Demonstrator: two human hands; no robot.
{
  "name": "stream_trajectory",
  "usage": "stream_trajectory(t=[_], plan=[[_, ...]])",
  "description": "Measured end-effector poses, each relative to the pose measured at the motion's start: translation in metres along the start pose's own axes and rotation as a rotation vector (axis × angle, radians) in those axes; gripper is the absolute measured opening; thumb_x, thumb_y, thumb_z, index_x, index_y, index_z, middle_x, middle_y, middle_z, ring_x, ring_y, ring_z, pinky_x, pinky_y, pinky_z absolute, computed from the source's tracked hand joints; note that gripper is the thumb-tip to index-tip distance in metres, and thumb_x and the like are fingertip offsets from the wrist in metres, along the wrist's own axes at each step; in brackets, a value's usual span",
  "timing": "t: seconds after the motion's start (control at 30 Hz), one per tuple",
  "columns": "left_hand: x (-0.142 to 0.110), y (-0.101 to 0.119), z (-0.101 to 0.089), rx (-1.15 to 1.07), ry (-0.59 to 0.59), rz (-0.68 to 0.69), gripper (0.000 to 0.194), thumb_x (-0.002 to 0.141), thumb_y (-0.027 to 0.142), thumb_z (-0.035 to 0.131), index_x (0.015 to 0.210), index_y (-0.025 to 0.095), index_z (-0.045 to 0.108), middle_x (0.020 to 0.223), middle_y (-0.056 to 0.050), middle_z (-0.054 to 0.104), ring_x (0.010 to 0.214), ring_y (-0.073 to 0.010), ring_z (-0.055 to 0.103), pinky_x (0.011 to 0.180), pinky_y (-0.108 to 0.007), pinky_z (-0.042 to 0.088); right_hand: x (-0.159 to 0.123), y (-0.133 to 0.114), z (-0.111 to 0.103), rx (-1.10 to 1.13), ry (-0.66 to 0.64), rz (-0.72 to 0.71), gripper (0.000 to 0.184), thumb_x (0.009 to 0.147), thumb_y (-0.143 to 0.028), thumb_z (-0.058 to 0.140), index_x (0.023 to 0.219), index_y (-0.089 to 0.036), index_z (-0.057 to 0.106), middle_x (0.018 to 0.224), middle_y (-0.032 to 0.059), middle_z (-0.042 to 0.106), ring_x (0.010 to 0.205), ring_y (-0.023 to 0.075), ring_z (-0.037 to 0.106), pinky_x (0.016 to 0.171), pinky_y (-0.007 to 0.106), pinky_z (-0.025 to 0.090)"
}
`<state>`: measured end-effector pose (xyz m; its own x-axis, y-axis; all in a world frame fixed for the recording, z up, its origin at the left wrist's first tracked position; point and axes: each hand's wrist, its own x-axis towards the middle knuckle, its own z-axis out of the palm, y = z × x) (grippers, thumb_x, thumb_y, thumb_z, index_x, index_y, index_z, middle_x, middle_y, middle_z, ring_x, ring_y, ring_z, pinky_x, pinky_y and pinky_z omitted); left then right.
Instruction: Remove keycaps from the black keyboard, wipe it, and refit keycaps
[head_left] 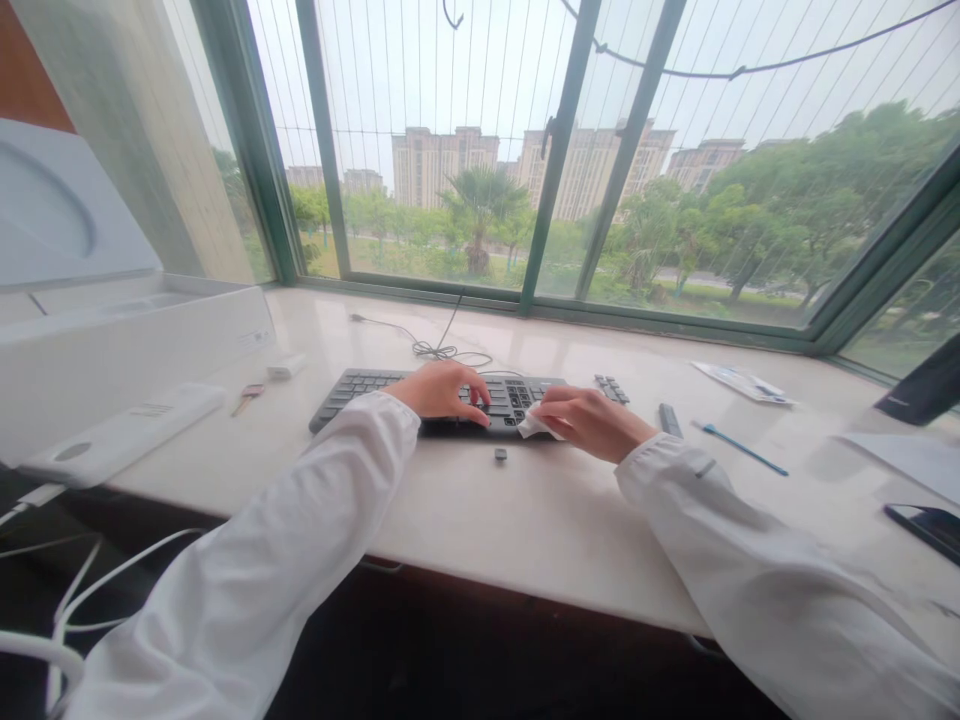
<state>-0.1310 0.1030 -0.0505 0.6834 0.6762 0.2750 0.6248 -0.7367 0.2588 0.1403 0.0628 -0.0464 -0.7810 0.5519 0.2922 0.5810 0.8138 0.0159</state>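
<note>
White glossy desk (480, 520), one long black plastic keyboard (507, 398), left hand (439, 388) with fingers parted, right hand (589, 418) pinching one crumpled white tissue (531, 425)

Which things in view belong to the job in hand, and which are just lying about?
Likely part of the job:
keyboard, under the left hand
white wipe, in the right hand
loose keycaps, beside the keyboard

Apparently just lying about:
key
phone
white box

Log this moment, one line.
left hand: over keyboard | right hand: holding white tissue at keyboard | loose keycap: on tabletop, near side
</note>
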Motion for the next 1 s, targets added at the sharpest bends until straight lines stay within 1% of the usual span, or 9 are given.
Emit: stream_trajectory(t=[0.13,0.23,0.3,0.37,0.5,0.57,0.73,0.83,1.0], plan=[[0.0,0.0,0.0,0.001,0.007,-0.004,0.04,0.068,0.06,0.069,0.091,0.028,0.072,0.086,0.003,0.069,0.075,-0.0129,0.059,0.067,-0.023,0.036,0.005,-0.004,0.003,-0.001,-0.076,0.0,0.027,0.089,-0.01,0.048,0.083,-0.019,0.073,0.08,0.0043,0.063,0.066,0.0131,0.061,0.064,0.025,0.045],[0.0,0.001,0.0,-0.004,0.004,-0.006,0.041,0.068,0.061,0.069,0.092,0.028,0.072,0.085,0.003,0.069,0.075,-0.0129,0.059,0.067,-0.023,0.036,0.005,-0.004,-0.003,0.011,-0.124,-0.017,0.028,0.086,-0.007,0.049,0.076,-0.019,0.073,0.074,0.0034,0.062,0.061,0.012,0.059,0.062,0.024,0.044],[-0.001,0.001,0.0,-0.007,-0.001,-0.004,0.042,0.068,0.061,0.069,0.092,0.028,0.072,0.085,0.003,0.069,0.075,-0.0132,0.059,0.067,-0.023,0.037,0.002,-0.001,-0.007,0.037,-0.127,-0.021,0.028,0.086,-0.008,0.049,0.077,-0.02,0.073,0.074,0.0029,0.063,0.061,0.0115,0.059,0.061,0.024,0.044],[0.0,0.001,0.0,-0.008,-0.001,-0.002,0.042,0.068,0.062,0.068,0.091,0.028,0.072,0.085,0.003,0.069,0.075,-0.0135,0.06,0.067,-0.023,0.037,-0.002,0.005,-0.01,0.058,-0.069,0.0,0.026,0.088,-0.013,0.05,0.081,-0.02,0.073,0.077,0.0031,0.065,0.063,0.012,0.061,0.062,0.024,0.045],[0.0,0.0,0.0,-0.006,-0.002,0.0,0.043,0.067,0.063,0.068,0.092,0.028,0.073,0.085,0.002,0.07,0.075,-0.0138,0.06,0.068,-0.023,0.037,-0.003,0.012,-0.005,0.01,0.245,0.139,0.027,0.094,-0.024,0.046,0.093,-0.02,0.073,0.089,0.0066,0.067,0.073,0.0157,0.064,0.07,0.027,0.047],[0.0,-0.001,0.0,-0.005,-0.002,0.005,0.044,0.067,0.063,0.067,0.092,0.027,0.073,0.085,0.002,0.07,0.075,-0.0139,0.06,0.068,-0.023,0.037,0.002,0.011,0.003,-0.008,0.297,0.148,0.029,0.095,-0.024,0.044,0.096,-0.019,0.072,0.091,0.0073,0.067,0.076,0.0164,0.063,0.073,0.028,0.047],[-0.001,0.0,-0.001,0.01,0.007,0.005,0.042,0.068,0.063,0.067,0.091,0.028,0.072,0.084,0.003,0.069,0.075,-0.0136,0.06,0.067,-0.023,0.036,0.017,0.004,0.019,0.003,0.05,-0.01,0.026,0.093,-0.018,0.046,0.089,-0.019,0.072,0.085,0.0063,0.064,0.075,0.0143,0.061,0.07,0.025,0.046],[-0.001,0.0,-0.001,0.01,0.01,0.005,0.041,0.068,0.062,0.068,0.091,0.028,0.072,0.085,0.003,0.069,0.076,-0.0135,0.06,0.068,-0.023,0.037,0.017,0.004,0.018,0.023,0.02,-0.026,0.023,0.092,-0.021,0.05,0.088,-0.019,0.073,0.082,0.0065,0.064,0.075,0.0152,0.06,0.07,0.026,0.046],[-0.001,0.001,0.0,0.004,0.011,0.009,0.044,0.068,0.064,0.066,0.091,0.027,0.072,0.084,0.002,0.069,0.076,-0.0141,0.06,0.069,-0.023,0.037,0.016,0.002,0.017,0.0,0.027,-0.039,0.028,0.093,-0.018,0.047,0.083,-0.017,0.073,0.081,0.0066,0.064,0.075,0.0153,0.059,0.071,0.027,0.045]])
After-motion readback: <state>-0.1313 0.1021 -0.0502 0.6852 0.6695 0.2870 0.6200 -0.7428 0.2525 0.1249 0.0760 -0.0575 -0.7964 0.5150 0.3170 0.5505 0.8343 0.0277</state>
